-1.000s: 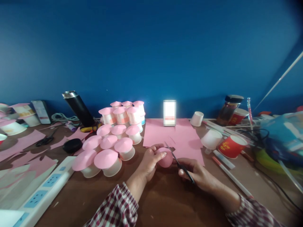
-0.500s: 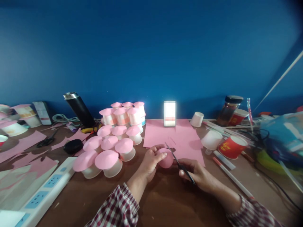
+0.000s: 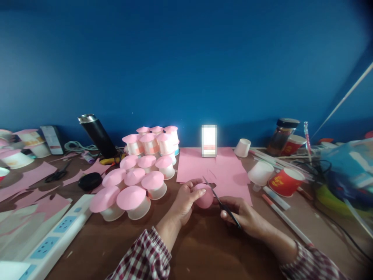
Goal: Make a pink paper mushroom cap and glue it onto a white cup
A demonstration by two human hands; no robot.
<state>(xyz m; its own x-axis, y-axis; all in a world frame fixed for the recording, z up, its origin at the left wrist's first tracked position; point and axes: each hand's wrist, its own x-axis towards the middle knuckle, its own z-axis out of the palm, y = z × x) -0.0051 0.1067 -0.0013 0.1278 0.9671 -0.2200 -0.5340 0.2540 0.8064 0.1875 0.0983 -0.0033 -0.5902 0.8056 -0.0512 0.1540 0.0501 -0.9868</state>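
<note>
On the bench (image 3: pixel 204 249), just near of the big pink sheet (image 3: pixel 212 167), we have our left hand (image 3: pixel 182 200) pinching a small pink paper round (image 3: pixel 204 195) by its left edge, face tilted toward us, and our right hand (image 3: pixel 244 216) closed on the scissors (image 3: pixel 221 202) at its right edge. To cut cleanly, we judge it best to turn the paper into the blades with short snips. The scissors' long axis runs from near right to far left, tips pointing far-left; the round has no long axis.
</note>
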